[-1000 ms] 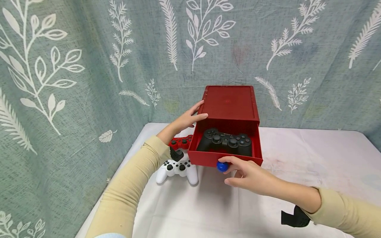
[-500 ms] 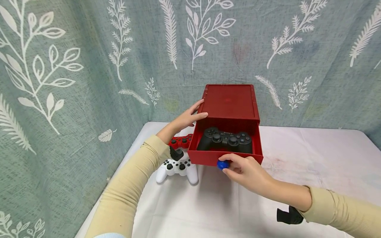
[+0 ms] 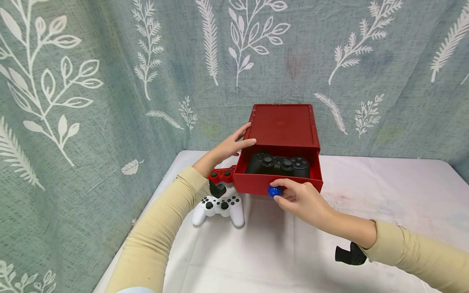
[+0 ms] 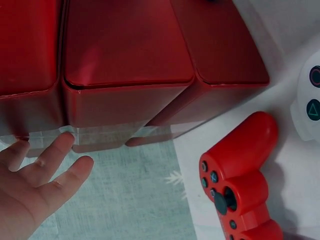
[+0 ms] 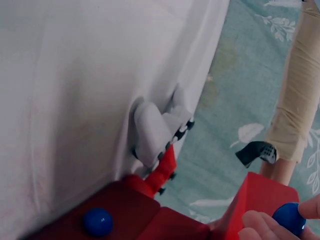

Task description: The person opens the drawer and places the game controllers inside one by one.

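A red cabinet (image 3: 282, 124) stands towards the back with its upper drawer (image 3: 253, 185) part-way out. Inside that drawer lies a black game controller (image 3: 279, 165), its far edge shaded by the cabinet top. My right hand (image 3: 305, 203) pinches the drawer's blue round knob (image 3: 275, 191) between thumb and finger; the right wrist view also shows this blue knob (image 5: 289, 219) at the fingertips. My left hand (image 3: 226, 148) rests with extended fingers on the cabinet's upper left edge. In the left wrist view, its fingers (image 4: 67, 175) are spread along the cabinet's side.
Left of the cabinet, a red game controller (image 3: 222, 175) lies behind a white one (image 3: 219, 208) on the white tablecloth (image 3: 370, 195). A second blue knob (image 5: 97, 221) sits lower on the cabinet front. A patterned green curtain (image 3: 293, 69) hangs behind and along the left.
My right thumb has closed in on the knob, and the drawer has slid back some way into the cabinet with the black controller inside. My left hand has stayed put.
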The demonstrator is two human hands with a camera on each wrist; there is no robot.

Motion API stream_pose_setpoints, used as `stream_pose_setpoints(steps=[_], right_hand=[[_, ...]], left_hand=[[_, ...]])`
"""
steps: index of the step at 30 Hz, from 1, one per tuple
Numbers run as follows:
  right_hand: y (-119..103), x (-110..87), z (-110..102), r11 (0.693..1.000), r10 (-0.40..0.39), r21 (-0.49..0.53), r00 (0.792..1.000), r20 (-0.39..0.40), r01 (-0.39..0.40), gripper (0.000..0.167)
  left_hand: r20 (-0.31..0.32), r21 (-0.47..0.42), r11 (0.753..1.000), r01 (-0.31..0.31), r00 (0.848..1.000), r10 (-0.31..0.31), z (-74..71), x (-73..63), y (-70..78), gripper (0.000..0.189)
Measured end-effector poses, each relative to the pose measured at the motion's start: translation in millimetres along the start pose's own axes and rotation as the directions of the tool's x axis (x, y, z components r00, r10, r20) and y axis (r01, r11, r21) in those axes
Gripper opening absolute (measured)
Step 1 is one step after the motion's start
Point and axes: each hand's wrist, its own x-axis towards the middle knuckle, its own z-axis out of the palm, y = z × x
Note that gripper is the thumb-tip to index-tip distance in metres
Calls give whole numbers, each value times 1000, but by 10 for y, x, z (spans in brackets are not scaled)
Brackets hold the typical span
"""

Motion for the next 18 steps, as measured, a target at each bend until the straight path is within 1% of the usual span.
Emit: stream_pose_setpoints(steps=[9, 13, 18], right_hand=[[5, 26, 4, 1000, -8, -13, 1000, -16, 8, 26], [63, 86, -3, 999, -6, -34, 999, -32, 5, 25], [149, 181, -20, 999, 25, -31, 999, -37, -26, 27]], left_hand=[[6, -9, 1000, 13, 1000, -13, -12, -8, 23, 69], [-3, 0, 1000, 14, 1000, -14, -11, -15, 19, 69], [-2, -6, 1000, 9, 1000, -9, 4, -7, 8, 68]])
